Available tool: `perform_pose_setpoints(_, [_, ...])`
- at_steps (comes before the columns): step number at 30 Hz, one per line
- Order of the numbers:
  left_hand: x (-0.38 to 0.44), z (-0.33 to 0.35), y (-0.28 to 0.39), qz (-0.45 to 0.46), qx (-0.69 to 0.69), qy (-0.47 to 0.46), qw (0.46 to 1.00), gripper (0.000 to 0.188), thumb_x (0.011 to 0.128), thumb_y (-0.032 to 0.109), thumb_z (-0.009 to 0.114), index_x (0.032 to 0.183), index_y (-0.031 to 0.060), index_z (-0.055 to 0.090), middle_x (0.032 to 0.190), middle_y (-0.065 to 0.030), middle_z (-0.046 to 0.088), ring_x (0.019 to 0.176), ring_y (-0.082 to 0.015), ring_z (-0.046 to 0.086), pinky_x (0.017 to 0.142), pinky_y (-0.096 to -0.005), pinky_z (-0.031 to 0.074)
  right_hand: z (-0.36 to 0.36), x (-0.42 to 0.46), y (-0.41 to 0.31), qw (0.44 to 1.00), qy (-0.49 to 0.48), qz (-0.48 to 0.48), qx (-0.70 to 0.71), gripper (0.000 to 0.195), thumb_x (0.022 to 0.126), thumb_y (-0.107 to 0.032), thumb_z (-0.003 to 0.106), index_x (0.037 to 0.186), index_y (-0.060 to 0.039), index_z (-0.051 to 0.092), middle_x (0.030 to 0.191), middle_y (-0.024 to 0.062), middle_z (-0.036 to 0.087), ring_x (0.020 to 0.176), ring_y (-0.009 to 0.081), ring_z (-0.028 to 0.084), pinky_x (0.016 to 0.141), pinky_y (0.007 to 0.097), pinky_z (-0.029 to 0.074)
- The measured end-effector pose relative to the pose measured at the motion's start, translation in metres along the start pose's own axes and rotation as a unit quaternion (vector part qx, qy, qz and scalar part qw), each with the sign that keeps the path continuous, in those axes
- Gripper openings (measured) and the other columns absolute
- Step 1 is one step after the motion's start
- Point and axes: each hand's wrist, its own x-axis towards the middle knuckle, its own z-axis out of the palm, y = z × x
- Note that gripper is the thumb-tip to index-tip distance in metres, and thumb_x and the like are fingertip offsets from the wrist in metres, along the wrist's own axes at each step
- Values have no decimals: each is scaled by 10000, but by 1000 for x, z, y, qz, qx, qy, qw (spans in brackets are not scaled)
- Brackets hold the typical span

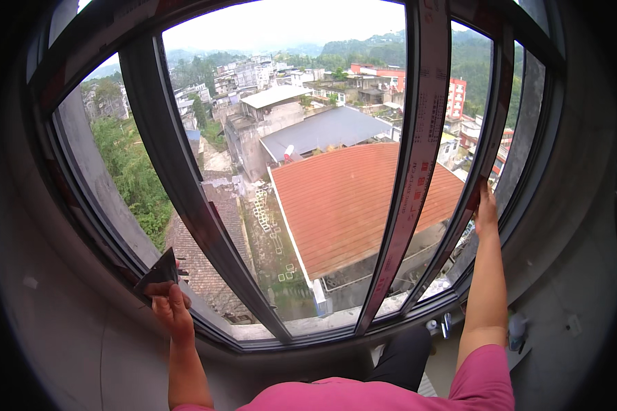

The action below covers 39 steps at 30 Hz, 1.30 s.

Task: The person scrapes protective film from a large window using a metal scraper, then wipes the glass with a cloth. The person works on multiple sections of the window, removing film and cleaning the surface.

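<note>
My left hand [175, 313] holds a flat, dark, shiny triangular plate [159, 272], perhaps a scraper, at the lower left of the window. The plate's tip points up, beside the lower part of the left frame. My right hand [487, 211] is raised at the right, gripping the edge of a dark metal window sash [495, 138]. Part of its fingers is hidden behind that sash. Before me stands a wide sliding window, with a dark upright [185, 180] left of the middle. Printed protective film [425, 128] covers another upright right of the middle.
Glass panes and the bottom track [313, 343] lie between my arms. A tiled wall [72, 318] runs along the left. Bottles [516, 329] and a small blue item [446, 325] stand low at the right. Outside, far below, is an orange roof [344, 205].
</note>
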Motion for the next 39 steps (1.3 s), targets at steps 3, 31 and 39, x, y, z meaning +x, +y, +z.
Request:
perform_pose_setpoints(3, [-3, 77, 49, 184, -71, -148, 969, 63, 881, 67, 539, 893, 5, 545, 960, -145, 604, 839, -252, 617, 693, -334, 493, 9, -12, -3, 1000, -6, 0, -23, 450, 878, -494, 519, 1113, -112, 543, 759, -63, 519, 674, 57, 491, 565, 231, 403])
perform_pose_setpoints(31, [-53, 114, 11, -86, -212, -364, 903, 192, 841, -55, 517, 998, 11, 605, 1083, -162, 610, 1006, -229, 591, 853, -307, 452, -16, -1, 19, 997, 56, -36, -25, 500, 884, -462, 529, 1170, -52, 529, 1019, 9, 605, 865, 95, 573, 742, 255, 447])
perform_pose_setpoints(39, [-63, 187, 35, -39, -340, -487, 804, 256, 851, -13, 546, 1102, 17, 579, 1410, -168, 347, 1277, -258, 380, 1004, -332, 320, 50, -54, -16, 983, -168, 61, 44, 328, 891, -292, 576, 1147, -87, 581, 937, -16, 643, 836, 76, 607, 745, 274, 501])
